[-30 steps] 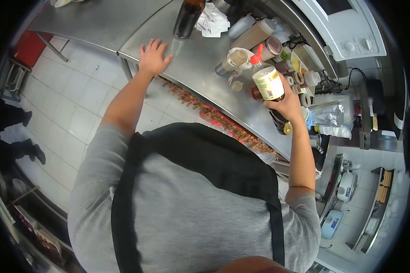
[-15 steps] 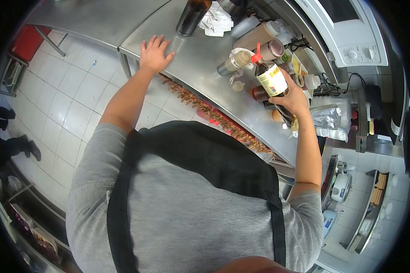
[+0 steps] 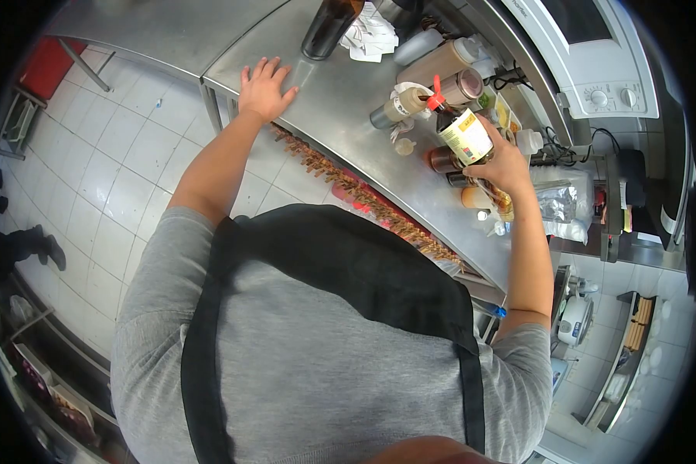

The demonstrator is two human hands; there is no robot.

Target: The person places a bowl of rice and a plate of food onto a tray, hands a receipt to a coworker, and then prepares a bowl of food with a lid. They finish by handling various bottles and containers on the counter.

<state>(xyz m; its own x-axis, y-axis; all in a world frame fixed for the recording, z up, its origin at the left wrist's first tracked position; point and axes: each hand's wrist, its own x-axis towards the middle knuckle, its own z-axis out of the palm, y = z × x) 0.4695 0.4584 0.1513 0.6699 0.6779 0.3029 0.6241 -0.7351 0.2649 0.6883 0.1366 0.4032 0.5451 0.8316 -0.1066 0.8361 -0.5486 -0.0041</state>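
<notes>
My left hand [image 3: 266, 90] lies flat with fingers spread on the steel counter [image 3: 329, 112], near its front edge. In my right hand [image 3: 504, 160] is a dark sauce bottle [image 3: 466, 137] with a yellow and white label and a red flip cap. I hold it tilted, its neck pointing left toward a small clear container [image 3: 402, 105]. Between the bottle's mouth and that container shows a thin dark streak. The container leans, with a white cloth or paper around it. A small round lid [image 3: 404, 146] lies on the counter close by.
Behind stand squeeze bottles [image 3: 438, 62] and a jar [image 3: 462, 86]. Several small jars [image 3: 444, 160] are beneath my right wrist. A tall dark bottle [image 3: 326, 31] and white papers [image 3: 370, 34] sit at the back. The microwave [image 3: 595, 69] is above right. Another person's shoes [image 3: 54, 251] show at left.
The sauce bottle and my right hand have shifted slightly right and down, and the dark streak at its mouth now shows more plainly. My left hand stays in place.
</notes>
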